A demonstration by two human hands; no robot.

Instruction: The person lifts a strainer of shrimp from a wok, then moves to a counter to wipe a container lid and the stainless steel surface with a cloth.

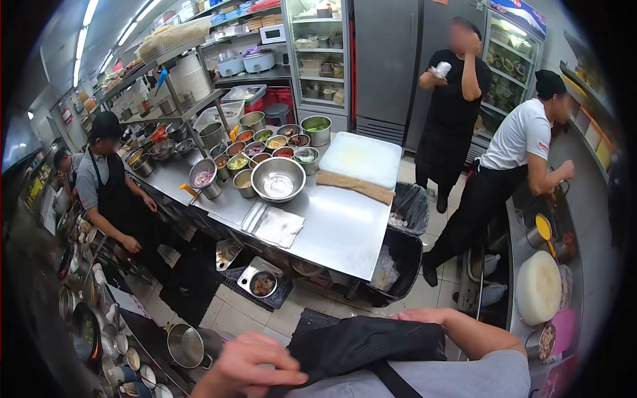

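At the bottom of the view a black apron (pixel 365 345) lies bunched against my grey shirt (pixel 458 378), with a black strap running across it. My left hand (pixel 249 365) grips the apron's left edge, fingers curled onto the fabric. My right forearm reaches in from the right along the apron's top edge. Only the wrist and back of my right hand (pixel 415 317) show, and its fingers are hidden behind the cloth.
A steel table (pixel 338 225) ahead holds a large steel bowl (pixel 278 179), several tubs of ingredients, a white cutting board (pixel 361 158) and a folded cloth. Black bins (pixel 398 259) stand at its right end. Three people work nearby. Pots (pixel 186 345) sit low left.
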